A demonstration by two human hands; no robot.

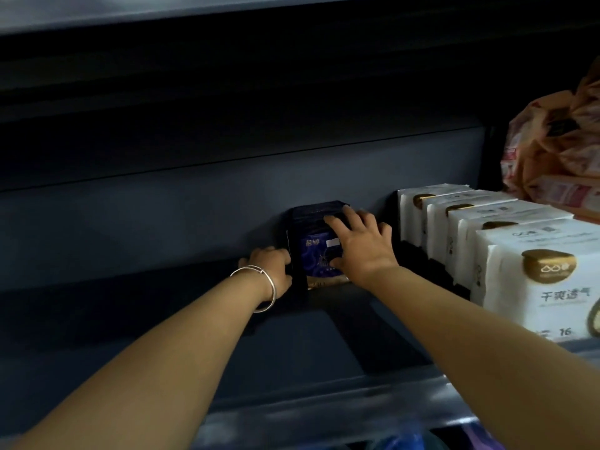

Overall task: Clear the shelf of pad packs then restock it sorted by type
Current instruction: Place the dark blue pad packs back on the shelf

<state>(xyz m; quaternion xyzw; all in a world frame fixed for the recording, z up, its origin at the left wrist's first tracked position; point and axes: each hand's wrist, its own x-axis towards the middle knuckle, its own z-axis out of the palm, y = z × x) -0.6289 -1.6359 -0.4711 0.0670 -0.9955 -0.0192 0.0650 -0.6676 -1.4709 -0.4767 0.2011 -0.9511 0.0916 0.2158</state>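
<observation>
Head view, left hand and right hand clasping dark blue pack, white packs just right, orange bags behind

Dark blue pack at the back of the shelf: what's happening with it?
A person has both hands on the dark blue pack at the back of the shelf. The left hand braces its side; the right hand lies over its top and front. A row of white packs stands to its right.
</observation>
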